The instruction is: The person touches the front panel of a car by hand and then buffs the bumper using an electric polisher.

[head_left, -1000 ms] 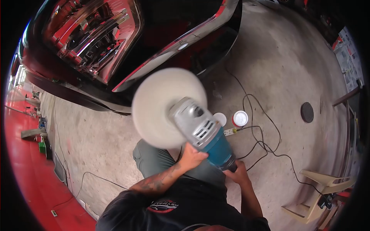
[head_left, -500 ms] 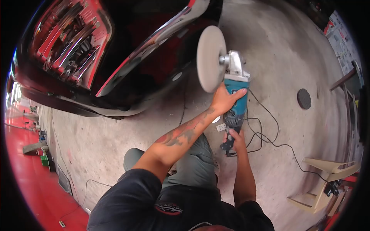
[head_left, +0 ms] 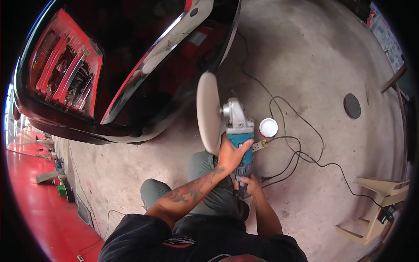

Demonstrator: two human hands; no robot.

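My left hand (head_left: 234, 153) is wrapped around the teal body of a corded polisher (head_left: 240, 139), just behind its silver gear head. Lower down, my right hand (head_left: 249, 185) grips the dark rear handle. A large pale round polishing pad (head_left: 208, 112) stands nearly edge-on at the polisher's front. Left of the pad is the glossy dark car (head_left: 174, 83), with a red-trimmed lamp (head_left: 65, 65) at its corner. Whether pad and car touch, I cannot tell. My bent knees lie below the tool.
A round tub (head_left: 268, 127), white on top, stands beside a power strip (head_left: 260, 146) on the concrete floor. Black cable (head_left: 321, 163) loops across to the right. Farther off are a dark round disc (head_left: 352, 106) and a beige plastic chair (head_left: 366, 214). A red surface (head_left: 30, 196) runs along the left.
Both hands have brought the polisher down and left in view, closer to my body. The view has shifted too, and the tub now shows fully. My grip looks the same.
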